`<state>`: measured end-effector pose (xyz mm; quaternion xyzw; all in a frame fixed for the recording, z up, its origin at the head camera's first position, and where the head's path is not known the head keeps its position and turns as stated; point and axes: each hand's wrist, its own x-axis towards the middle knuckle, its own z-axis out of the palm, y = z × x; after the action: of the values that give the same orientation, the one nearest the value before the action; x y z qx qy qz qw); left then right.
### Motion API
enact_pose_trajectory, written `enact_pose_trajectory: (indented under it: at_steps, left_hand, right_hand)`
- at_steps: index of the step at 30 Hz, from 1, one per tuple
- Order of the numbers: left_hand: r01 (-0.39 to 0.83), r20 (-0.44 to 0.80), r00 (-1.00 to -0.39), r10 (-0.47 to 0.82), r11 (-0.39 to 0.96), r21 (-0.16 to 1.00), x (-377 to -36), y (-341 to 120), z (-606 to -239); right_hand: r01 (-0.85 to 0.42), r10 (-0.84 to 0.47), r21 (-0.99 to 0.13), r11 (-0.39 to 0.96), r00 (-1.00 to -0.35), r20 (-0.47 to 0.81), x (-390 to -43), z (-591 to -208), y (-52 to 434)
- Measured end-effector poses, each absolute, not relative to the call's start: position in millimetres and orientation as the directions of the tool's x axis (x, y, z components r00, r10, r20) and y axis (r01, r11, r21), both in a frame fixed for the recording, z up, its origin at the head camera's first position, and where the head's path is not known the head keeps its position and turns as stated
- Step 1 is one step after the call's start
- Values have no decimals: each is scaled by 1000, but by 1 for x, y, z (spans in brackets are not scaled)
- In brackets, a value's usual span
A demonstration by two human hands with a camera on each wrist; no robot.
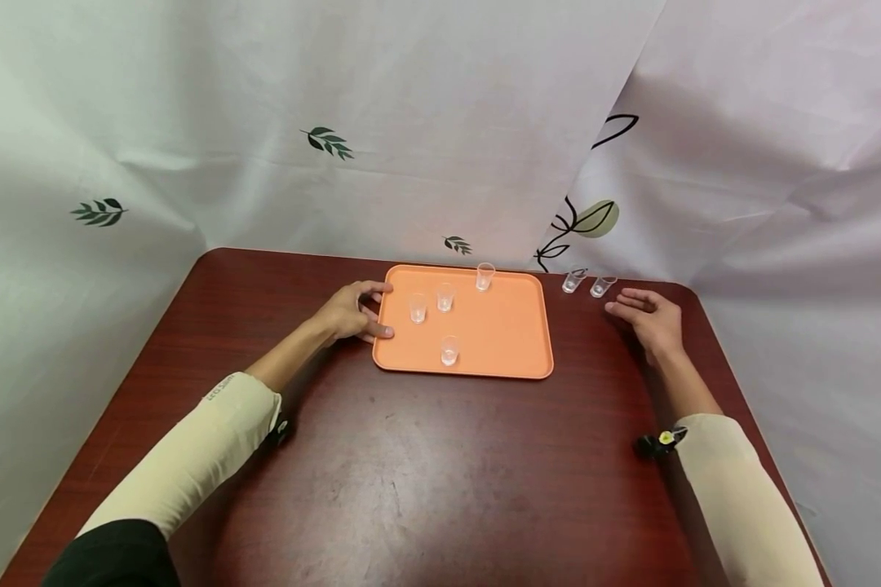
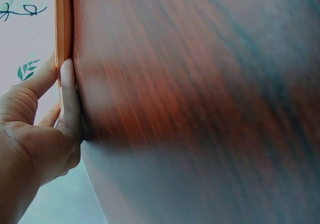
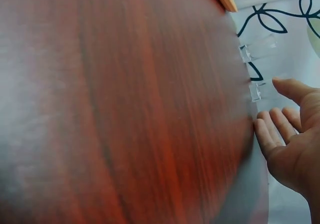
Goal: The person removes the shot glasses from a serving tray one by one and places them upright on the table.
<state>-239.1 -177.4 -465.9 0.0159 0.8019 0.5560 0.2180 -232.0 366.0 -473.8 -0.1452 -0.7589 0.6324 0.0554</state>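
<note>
Left hand [image 1: 352, 314] gripping left rim of tray [image 1: 510, 334], thumb and fingers clamping edge. Tray sitting toward far side of table [image 1: 426, 473], wide bare wood lying open on near side. Holding four clear cups [image 1: 449, 350], all upright, well apart, one near far rim. Right hand [image 1: 649, 318] resting on table right of tray, fingers straight, slightly apart, holding nothing. Two more cups [image 1: 602, 286] standing off tray near far table edge, just beyond right fingertips.
</note>
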Motion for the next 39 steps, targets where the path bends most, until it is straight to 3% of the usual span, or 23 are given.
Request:
enact_pose_trajectory:
  at_steps: [11, 25, 39]
  left_hand:
    - [-222, -337, -903, 268, 381, 898, -239, -178, -465]
    - [-220, -335, -902, 273, 377, 900, -239, -179, -464]
    - [-220, -333, -902, 275, 372, 902, -240, -178, -466]
  right_hand:
    - [115, 236, -980, 162, -969, -75, -216, -473, 351]
    - [37, 72, -974, 223, -997, -21, -198, -466, 304]
    - [-1, -74, -982, 186, -997, -13, -187, -465, 259]
